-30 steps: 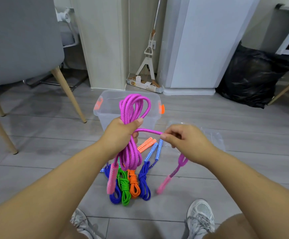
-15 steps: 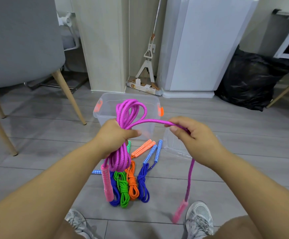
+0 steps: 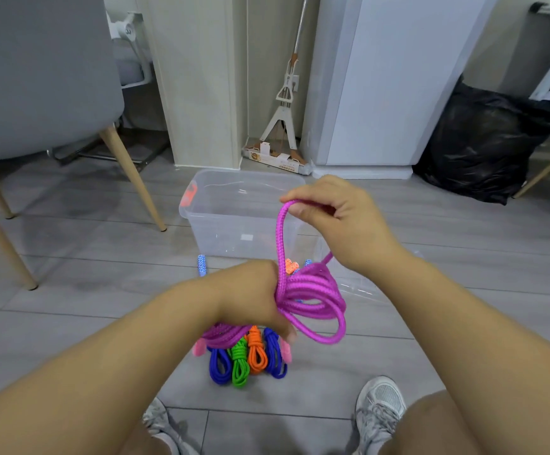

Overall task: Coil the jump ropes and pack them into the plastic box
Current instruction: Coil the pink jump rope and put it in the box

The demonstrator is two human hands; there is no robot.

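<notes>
Raised the right hand over the plastic box, pinching a loop of purple rope; dropped the left hand, clamped round the coil, above coiled ropes on near floor. Clear lid right, chair legs left, bare floor between.

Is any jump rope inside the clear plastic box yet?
No: the clear plastic box is bare inside, the coiled blue, green and orange jump ropes lie on the floor, and the purple braided rope is in hand.
</notes>
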